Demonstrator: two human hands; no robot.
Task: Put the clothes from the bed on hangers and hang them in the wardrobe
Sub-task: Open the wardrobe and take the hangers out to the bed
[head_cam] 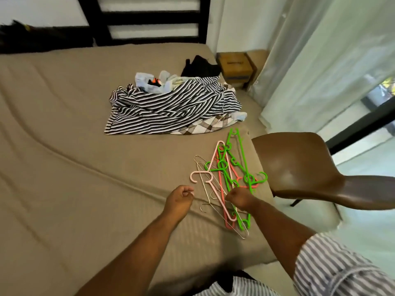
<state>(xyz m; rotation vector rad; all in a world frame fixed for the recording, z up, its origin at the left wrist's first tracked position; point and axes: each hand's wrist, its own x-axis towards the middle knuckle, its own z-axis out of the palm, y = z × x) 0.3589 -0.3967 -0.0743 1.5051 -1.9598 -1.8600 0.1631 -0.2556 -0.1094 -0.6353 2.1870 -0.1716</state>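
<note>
Nearest the camera, a grey-and-white striped sleeve [333, 270] covers the right upper arm, and two bare forearms reach out over the bed [74, 146], whose taupe sheet lies in long soft creases. The left hand [180, 198] hovers just left of the hangers [226, 174], its grip clenched, thumb against curled fingers, with nothing visible inside. The right hand [240, 199] is down in the tangle itself, its grip curled round one of the plastic bars (which bar cannot be told).

That tangle lies near the bed's right edge: thin wire hangers, pale pink and coral plastic ones, and bright green ones with ringed notches and curled hooks, all crossed over each other. Just beside the bed stands a chair [299, 167] with a smooth, glossy brown moulded seat.

Farther up the mattress sits the heap of clothes [171, 107]: a rumpled black-and-white striped fabric on top, a checked piece under its near edge, pale blue items behind, and a black garment [199, 66] at the back. Beyond are a cardboard box [235, 65], a black slatted headboard [149, 20], and a sheer white curtain [310, 60].
</note>
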